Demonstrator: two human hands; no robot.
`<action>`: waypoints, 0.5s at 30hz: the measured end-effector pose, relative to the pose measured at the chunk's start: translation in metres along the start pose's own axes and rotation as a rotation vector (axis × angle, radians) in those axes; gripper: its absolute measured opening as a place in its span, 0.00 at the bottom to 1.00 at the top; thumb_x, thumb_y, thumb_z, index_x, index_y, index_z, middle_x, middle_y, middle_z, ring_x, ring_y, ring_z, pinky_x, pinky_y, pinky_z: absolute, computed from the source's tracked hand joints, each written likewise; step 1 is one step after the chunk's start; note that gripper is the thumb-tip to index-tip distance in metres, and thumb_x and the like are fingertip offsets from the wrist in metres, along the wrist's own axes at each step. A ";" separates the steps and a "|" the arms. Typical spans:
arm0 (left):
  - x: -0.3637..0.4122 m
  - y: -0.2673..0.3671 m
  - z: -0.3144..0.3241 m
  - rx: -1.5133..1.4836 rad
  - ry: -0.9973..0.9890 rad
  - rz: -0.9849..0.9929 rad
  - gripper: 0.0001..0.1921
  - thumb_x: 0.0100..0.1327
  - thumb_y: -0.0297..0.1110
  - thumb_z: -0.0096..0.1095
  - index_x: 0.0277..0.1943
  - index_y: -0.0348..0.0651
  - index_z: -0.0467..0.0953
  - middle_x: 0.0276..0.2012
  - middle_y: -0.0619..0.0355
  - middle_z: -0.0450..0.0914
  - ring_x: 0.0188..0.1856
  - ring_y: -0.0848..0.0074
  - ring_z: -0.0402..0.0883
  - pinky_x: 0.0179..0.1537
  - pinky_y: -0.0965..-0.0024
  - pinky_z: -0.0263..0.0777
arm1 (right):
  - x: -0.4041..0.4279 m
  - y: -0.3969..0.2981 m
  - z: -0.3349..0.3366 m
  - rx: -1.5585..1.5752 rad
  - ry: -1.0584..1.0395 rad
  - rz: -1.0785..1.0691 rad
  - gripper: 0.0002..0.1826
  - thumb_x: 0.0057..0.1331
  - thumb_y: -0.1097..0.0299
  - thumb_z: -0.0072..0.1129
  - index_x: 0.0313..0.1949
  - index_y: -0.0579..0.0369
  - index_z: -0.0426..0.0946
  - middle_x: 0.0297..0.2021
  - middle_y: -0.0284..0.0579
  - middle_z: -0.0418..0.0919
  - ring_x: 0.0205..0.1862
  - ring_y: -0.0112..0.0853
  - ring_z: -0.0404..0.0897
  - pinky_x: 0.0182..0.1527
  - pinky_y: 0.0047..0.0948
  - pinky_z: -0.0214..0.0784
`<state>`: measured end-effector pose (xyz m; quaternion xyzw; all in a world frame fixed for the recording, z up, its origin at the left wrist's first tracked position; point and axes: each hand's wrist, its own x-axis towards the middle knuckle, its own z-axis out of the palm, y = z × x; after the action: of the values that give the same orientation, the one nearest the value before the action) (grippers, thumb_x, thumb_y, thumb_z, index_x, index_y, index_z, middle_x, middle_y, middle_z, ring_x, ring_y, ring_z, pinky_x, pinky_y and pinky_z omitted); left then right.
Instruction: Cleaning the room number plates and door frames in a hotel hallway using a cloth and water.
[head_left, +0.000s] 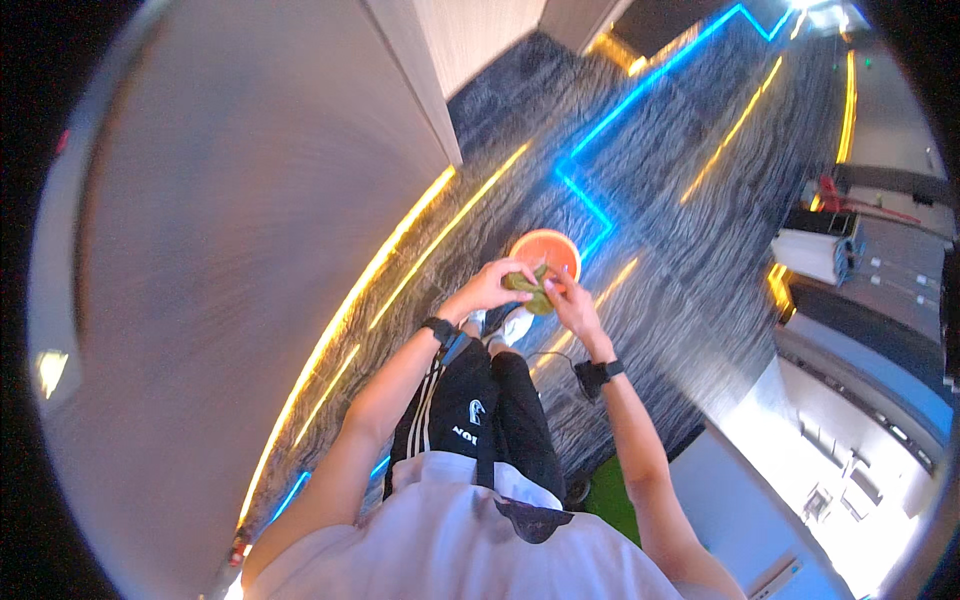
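A crumpled olive-green cloth (538, 301) is held between both hands. My left hand (501, 285) grips its left side with thumb and fingers. My right hand (572, 301) pinches its right side. Below and just beyond the hands, a round orange basin (551, 241) is partly covered by the fingers and the cloth. What the basin holds cannot be made out. Both wrists carry dark bands, and a thin cable runs by the right wrist.
Dark wavy-patterned flooring (652, 300) carries blue and yellow light lines. A large brownish panel (247, 187) fills the left side. My white shoes (515, 325) stand close to the basin. At the right are a white box-like object (810, 255) and a bright counter area.
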<state>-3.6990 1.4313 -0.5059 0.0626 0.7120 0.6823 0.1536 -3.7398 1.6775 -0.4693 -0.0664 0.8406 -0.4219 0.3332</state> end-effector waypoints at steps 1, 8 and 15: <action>-0.007 0.017 -0.009 -0.004 -0.005 -0.034 0.17 0.65 0.33 0.85 0.54 0.44 0.87 0.56 0.56 0.87 0.62 0.68 0.85 0.64 0.60 0.80 | -0.004 -0.024 -0.006 -0.006 -0.030 -0.029 0.27 0.84 0.55 0.61 0.75 0.53 0.72 0.54 0.57 0.90 0.54 0.41 0.92 0.55 0.40 0.83; -0.069 0.136 -0.039 -0.026 0.103 0.054 0.15 0.69 0.35 0.80 0.53 0.40 0.84 0.49 0.56 0.87 0.56 0.70 0.85 0.62 0.61 0.77 | -0.039 -0.091 0.006 0.353 -0.127 -0.223 0.28 0.83 0.57 0.63 0.77 0.53 0.74 0.61 0.47 0.86 0.57 0.31 0.85 0.60 0.35 0.80; -0.128 0.221 -0.030 -0.112 0.313 0.163 0.22 0.71 0.37 0.80 0.62 0.44 0.78 0.53 0.60 0.84 0.59 0.73 0.82 0.64 0.65 0.75 | -0.074 -0.160 -0.005 0.720 -0.261 -0.030 0.17 0.86 0.57 0.58 0.61 0.58 0.80 0.50 0.39 0.87 0.52 0.26 0.83 0.57 0.29 0.77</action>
<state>-3.6139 1.3784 -0.2691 0.0047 0.6808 0.7323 -0.0116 -3.7129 1.6077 -0.3094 -0.0104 0.5879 -0.6831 0.4332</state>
